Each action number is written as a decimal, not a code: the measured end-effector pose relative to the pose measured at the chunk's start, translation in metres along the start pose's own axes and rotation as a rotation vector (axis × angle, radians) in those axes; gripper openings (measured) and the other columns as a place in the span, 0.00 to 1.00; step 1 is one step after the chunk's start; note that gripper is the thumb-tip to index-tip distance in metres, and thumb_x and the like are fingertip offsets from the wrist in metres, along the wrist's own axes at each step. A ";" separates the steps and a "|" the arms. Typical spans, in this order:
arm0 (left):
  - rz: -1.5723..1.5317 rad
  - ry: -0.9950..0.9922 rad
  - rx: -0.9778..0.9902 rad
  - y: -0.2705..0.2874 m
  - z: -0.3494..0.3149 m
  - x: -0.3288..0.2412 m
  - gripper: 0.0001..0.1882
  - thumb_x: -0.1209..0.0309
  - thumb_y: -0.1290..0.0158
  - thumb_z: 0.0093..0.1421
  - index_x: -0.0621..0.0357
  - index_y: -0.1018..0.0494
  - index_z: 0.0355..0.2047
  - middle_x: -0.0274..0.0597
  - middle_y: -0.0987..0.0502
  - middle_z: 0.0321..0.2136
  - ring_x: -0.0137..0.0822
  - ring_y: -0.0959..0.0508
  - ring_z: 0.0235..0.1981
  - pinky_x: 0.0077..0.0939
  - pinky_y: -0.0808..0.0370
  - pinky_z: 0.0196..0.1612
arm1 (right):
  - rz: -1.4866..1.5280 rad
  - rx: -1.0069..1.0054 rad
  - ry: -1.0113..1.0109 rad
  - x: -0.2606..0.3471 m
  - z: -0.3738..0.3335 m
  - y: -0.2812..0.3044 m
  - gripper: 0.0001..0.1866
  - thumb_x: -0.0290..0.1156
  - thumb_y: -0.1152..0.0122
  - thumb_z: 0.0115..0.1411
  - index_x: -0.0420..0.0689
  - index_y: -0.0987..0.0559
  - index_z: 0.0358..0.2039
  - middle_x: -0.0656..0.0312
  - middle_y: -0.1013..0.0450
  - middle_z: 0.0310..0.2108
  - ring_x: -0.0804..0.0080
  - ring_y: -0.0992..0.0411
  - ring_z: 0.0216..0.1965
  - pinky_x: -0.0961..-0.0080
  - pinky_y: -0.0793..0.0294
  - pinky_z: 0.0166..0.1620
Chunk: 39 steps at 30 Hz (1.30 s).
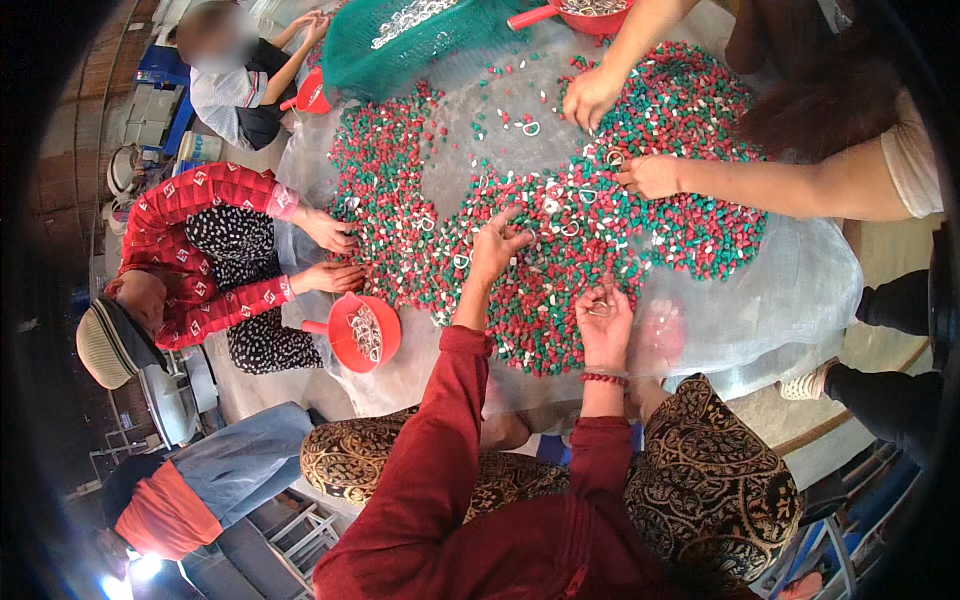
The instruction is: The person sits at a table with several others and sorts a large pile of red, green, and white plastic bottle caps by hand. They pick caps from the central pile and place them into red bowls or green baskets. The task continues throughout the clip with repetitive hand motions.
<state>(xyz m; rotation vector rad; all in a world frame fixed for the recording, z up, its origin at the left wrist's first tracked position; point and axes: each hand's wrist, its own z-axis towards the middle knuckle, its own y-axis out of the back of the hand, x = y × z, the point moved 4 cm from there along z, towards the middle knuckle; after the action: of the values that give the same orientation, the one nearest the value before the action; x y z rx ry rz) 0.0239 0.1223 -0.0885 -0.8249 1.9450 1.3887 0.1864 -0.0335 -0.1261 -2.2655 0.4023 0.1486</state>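
A wide spread of small red, green and white pebble-like pieces (545,310) lies before me, with pale metal D-shaped rings scattered through it. My left hand (492,250) reaches over the middle of the spread, its thumb and fingers apart. A small ring lies close to its fingertips. At the near edge my right hand (605,328) is turned palm up, fingers curled around a pale metal ring (600,308); whether it holds more cannot be seen. Another D-shaped ring (587,196) lies on the pieces beyond my hands, and a further ring (461,261) rests left of my left hand.
Translucent sheeting (740,310) lies under the pieces. A red handled bowl (393,325) holding rings stands at the left. Farther back are a green basket (350,50) and another red bowl (598,22). Co-workers' hands (650,177) work at the right and left of the spread.
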 end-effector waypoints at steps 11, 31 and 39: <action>-2.089 0.059 0.437 -0.041 -0.004 -0.031 0.13 0.70 0.52 0.48 0.56 0.44 0.14 0.37 0.41 0.20 0.28 0.41 0.23 0.13 0.38 0.17 | -0.032 0.007 0.029 0.010 0.002 -0.007 0.14 0.31 0.51 0.60 0.38 0.27 0.44 0.61 0.34 0.24 0.70 0.35 0.28 0.74 0.34 0.30; 0.019 -0.187 0.094 -0.048 0.043 -0.026 0.15 0.61 0.43 0.54 0.62 0.25 0.22 0.42 0.28 0.21 0.37 0.26 0.25 0.31 0.31 0.30 | -0.091 -0.048 0.037 0.014 0.023 0.006 0.14 0.31 0.51 0.59 0.39 0.26 0.43 0.62 0.31 0.24 0.72 0.34 0.26 0.75 0.34 0.29; -0.930 0.136 0.211 -0.027 0.058 -0.045 0.10 0.69 0.47 0.55 0.56 0.33 0.18 0.32 0.31 0.19 0.26 0.31 0.20 0.21 0.37 0.18 | -0.070 -0.006 -0.021 0.012 0.022 -0.001 0.14 0.31 0.52 0.60 0.37 0.28 0.44 0.61 0.34 0.25 0.70 0.36 0.29 0.75 0.34 0.30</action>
<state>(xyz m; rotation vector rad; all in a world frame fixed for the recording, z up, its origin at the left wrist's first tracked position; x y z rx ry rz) 0.0795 0.1774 -0.0855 -1.4781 1.4205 0.5701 0.1985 -0.0190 -0.1429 -2.2788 0.3116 0.1378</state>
